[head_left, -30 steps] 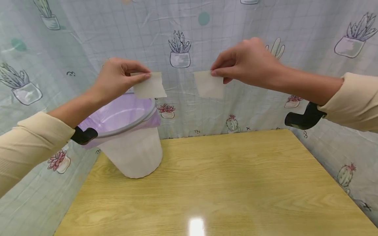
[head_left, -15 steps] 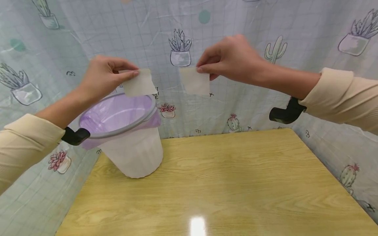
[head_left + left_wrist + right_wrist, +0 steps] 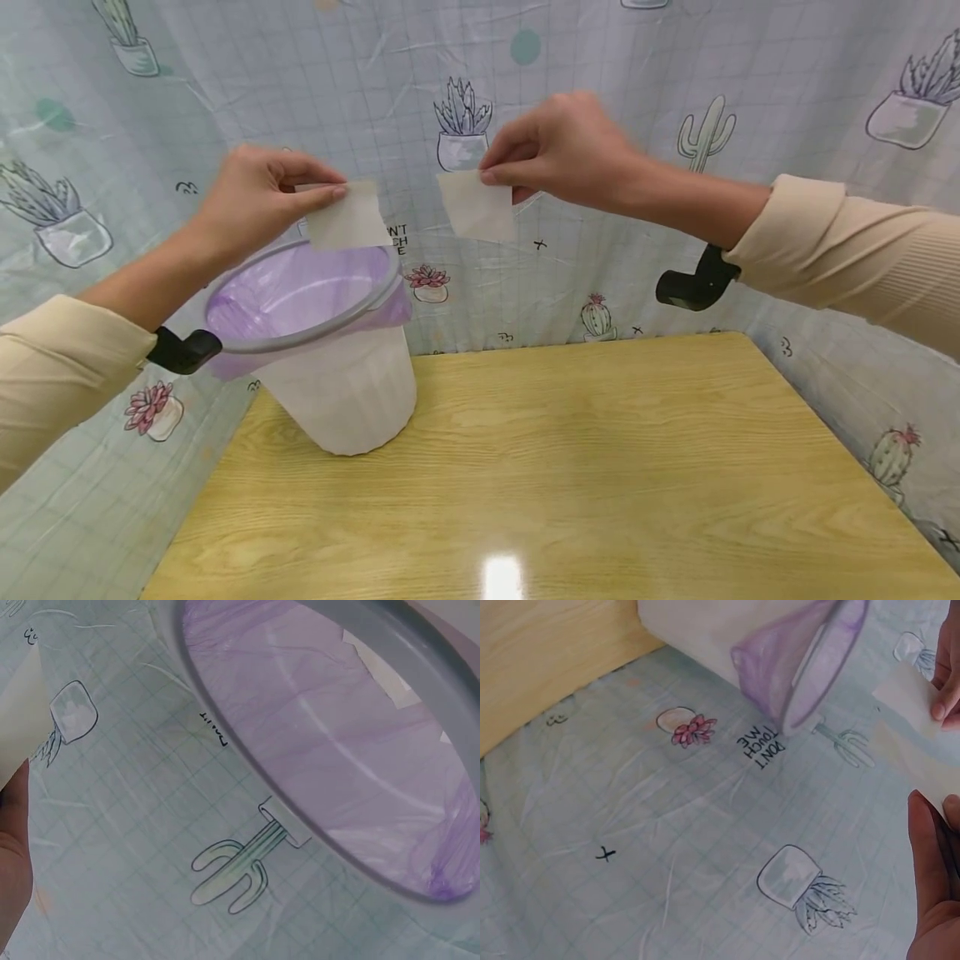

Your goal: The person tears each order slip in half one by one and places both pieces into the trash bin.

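My left hand (image 3: 255,200) pinches a small cream piece of paper (image 3: 349,220) by its upper edge, in the head view. The sheet hangs in front of the far rim of a white bin (image 3: 348,396) with a purple liner (image 3: 243,304). To the right, my right hand (image 3: 566,154) holds a second paper piece (image 3: 478,210) between thumb and fingers. That one hangs before the curtain, apart from the first. Both papers have slightly uneven edges. Inside the bin, the left wrist view shows pale paper scraps (image 3: 379,671) lying against the liner.
The bin stands at the back left of a yellow wood-grain table (image 3: 570,450). A plant-printed curtain (image 3: 585,92) surrounds the table at the back and both sides. A grey ring (image 3: 322,332) forms the bin's rim.
Both hands have moved left with their papers, the right hand farther than the left. The two papers are now somewhat closer together. The bin has stayed in place.
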The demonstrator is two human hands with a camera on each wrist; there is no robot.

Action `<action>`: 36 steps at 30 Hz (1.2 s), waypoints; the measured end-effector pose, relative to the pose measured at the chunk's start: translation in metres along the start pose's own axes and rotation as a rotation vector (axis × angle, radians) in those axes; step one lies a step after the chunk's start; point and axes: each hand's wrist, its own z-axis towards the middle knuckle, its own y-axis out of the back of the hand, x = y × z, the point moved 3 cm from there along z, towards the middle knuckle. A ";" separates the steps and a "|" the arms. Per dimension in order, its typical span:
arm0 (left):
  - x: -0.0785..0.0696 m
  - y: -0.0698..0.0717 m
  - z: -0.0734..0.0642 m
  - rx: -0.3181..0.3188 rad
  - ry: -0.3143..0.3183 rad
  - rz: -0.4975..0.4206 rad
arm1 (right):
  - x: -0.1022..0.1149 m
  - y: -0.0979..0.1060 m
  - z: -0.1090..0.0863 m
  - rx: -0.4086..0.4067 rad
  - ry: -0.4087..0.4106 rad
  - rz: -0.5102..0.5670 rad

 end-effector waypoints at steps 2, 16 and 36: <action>0.002 0.002 -0.001 -0.002 0.005 0.006 | 0.001 -0.003 0.004 0.009 0.004 0.025; 0.011 0.000 0.003 0.033 0.029 -0.022 | -0.005 -0.035 0.034 0.085 0.016 0.156; 0.041 0.013 0.010 0.020 0.148 -0.048 | 0.010 -0.066 0.097 0.160 0.024 0.180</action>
